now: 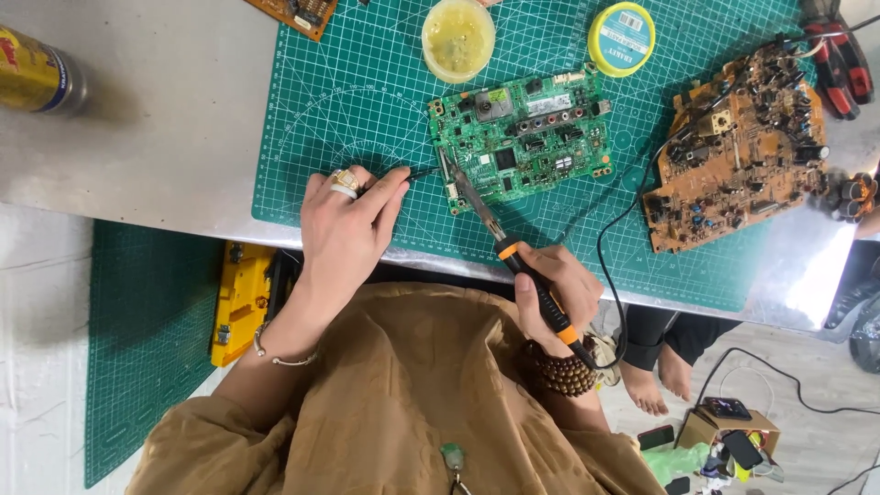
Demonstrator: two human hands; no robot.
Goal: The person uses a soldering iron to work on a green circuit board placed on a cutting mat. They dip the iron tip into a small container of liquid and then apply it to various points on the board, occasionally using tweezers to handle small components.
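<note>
While your right hand point(550, 289) wraps its grip around the soldering iron point(513, 257), its tip rests at the nine o'clock edge of the green circuit board point(518, 142) on the cutting mat point(367, 101). Your left hand point(353, 229), at eight o'clock from the board, pinches a thin wire point(423, 171) toward that same edge. This looks like the soldering step at the board's edge; the next move likely calls for steady hands and the wire meeting the tip. An orange board point(733, 156) lies at three o'clock on the tabletop point(156, 137).
</note>
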